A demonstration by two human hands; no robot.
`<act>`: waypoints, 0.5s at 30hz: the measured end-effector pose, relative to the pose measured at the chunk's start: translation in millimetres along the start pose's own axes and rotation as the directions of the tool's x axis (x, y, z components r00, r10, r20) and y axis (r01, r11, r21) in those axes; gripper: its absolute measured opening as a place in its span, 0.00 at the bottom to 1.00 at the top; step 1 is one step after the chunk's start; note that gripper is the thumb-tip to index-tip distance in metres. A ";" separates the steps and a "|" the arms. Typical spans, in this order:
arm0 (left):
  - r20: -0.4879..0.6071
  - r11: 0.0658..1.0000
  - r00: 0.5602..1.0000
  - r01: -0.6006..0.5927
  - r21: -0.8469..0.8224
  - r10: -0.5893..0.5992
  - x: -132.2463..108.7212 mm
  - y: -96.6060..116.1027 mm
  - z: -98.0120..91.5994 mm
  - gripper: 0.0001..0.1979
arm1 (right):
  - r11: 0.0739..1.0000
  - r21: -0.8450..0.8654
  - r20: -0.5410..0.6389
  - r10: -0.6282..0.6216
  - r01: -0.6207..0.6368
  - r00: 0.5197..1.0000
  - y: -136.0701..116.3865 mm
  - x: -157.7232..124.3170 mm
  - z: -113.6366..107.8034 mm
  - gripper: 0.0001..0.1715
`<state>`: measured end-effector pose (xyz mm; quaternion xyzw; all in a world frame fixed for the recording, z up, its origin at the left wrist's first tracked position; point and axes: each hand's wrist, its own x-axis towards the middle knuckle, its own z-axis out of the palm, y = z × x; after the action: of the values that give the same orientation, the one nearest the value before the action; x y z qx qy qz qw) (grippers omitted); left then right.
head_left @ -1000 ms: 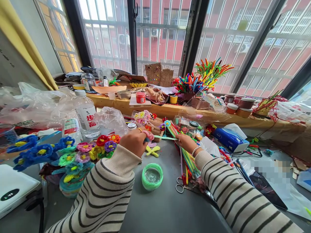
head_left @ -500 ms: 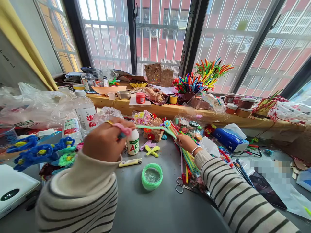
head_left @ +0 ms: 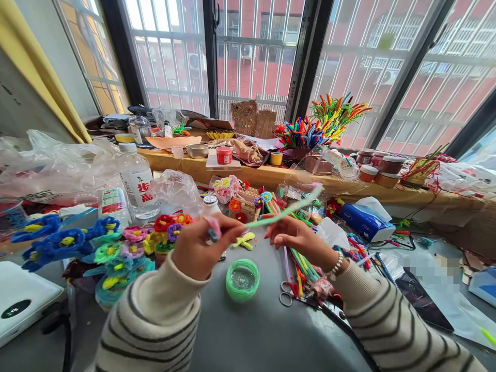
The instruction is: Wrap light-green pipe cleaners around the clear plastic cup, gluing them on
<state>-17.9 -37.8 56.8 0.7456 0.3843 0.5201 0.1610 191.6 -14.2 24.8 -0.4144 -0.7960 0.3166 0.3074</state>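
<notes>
A light green pipe cleaner point(head_left: 289, 211) slants up to the right over the desk, its near end pinched between the thumb and fingers of my left hand point(head_left: 203, 248). A small pink and blue piece point(head_left: 214, 227) shows at that same hand, partly hidden by the fingers. Close under the pipe cleaner is my right hand point(head_left: 298, 240), fingers apart and not closed around it; whether they touch it I cannot tell. Below, between both hands, stands a round clear jar wrapped in green point(head_left: 242, 281). A yellow crossed pipe-cleaner shape point(head_left: 244, 240) lies behind the jar.
Scissors point(head_left: 287, 295) and a bundle of coloured pipe cleaners point(head_left: 306, 266) lie right of the jar. Fuzzy blue flowers point(head_left: 72, 240) stand at the left, near a large water bottle point(head_left: 135, 181). A blue tissue pack point(head_left: 364, 222) sits at the right. Behind runs a crowded sill point(head_left: 256, 173).
My left hand has moved right and down, still with the pipe cleaner. My right hand has let go of the other end, which now points up to the right.
</notes>
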 end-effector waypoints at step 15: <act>0.684 0.924 0.720 -0.175 0.340 -0.115 -38.5 -42.3 22.9 0.14 | 0.755 0.643 -0.451 0.238 0.128 0.860 -15.2 -42.3 15.6 0.09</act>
<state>-20.7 -35.0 -4.7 0.9080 0.3771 0.1212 0.1363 192.6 -61.2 17.2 -0.3732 -0.5120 0.4627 0.6201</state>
